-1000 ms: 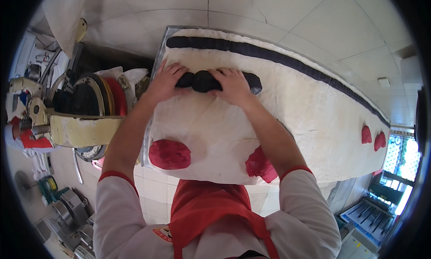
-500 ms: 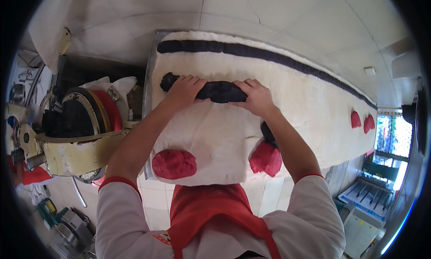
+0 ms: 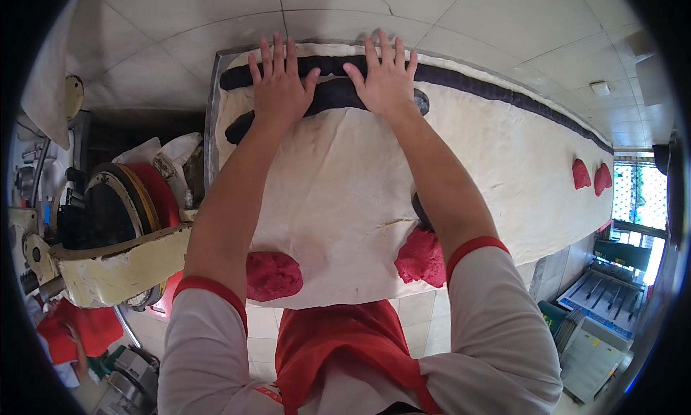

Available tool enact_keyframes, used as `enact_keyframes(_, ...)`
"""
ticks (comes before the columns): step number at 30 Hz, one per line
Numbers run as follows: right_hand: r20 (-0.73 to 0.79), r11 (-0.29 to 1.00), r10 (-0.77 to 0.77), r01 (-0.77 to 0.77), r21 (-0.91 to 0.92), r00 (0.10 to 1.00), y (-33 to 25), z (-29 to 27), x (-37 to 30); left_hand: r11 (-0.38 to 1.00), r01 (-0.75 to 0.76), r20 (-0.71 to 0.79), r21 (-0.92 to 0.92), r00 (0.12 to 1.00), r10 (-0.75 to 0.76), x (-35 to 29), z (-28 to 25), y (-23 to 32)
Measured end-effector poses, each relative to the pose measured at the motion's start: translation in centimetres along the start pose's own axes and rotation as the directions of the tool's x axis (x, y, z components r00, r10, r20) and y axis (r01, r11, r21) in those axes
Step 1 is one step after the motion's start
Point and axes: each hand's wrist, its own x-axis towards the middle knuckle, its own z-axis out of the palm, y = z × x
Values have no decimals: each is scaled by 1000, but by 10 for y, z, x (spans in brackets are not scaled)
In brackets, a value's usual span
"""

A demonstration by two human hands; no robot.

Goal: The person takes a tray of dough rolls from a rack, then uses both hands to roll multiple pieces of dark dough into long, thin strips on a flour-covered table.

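Note:
My left hand [image 3: 280, 91] and my right hand [image 3: 383, 80] lie flat, palms down, with fingers stretched out and apart. Under their palms is a black dough roll [image 3: 332, 98], slightly curved, its ends showing past both wrists. The fingers reach over a long black dough strip [image 3: 475, 89] running along the far edge of a wide pale dough sheet [image 3: 338, 192]. Two lumps of pink dough, a left one [image 3: 273, 277] and a right one [image 3: 420, 259], rest near the front edge. A dark piece [image 3: 420, 211] is partly hidden by my right forearm.
A cream-coloured machine with worn paint [image 3: 129, 264] stands close at the left. Beyond it, lower left, is another person in red [image 3: 79, 332]. Two small pink lumps [image 3: 581, 174] lie at the sheet's far right. A metal appliance [image 3: 601, 300] stands at the right.
Both hands have moved forward, from gripping the black dough to lying flat on it. The roll is longer and thinner, nearer the far strip. More of the other person shows.

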Motion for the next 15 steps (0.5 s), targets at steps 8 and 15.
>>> enact_keyframes(8, 287, 967, -208, 154, 202, 935, 5, -77, -162, 904, -172, 350, -392, 880, 320, -148, -89, 14)
enact_keyframes(15, 236, 926, -215, 121, 358, 948, -118, -13, -119, 960, -255, 155, -119, 950, 271, -99, -34, -42)
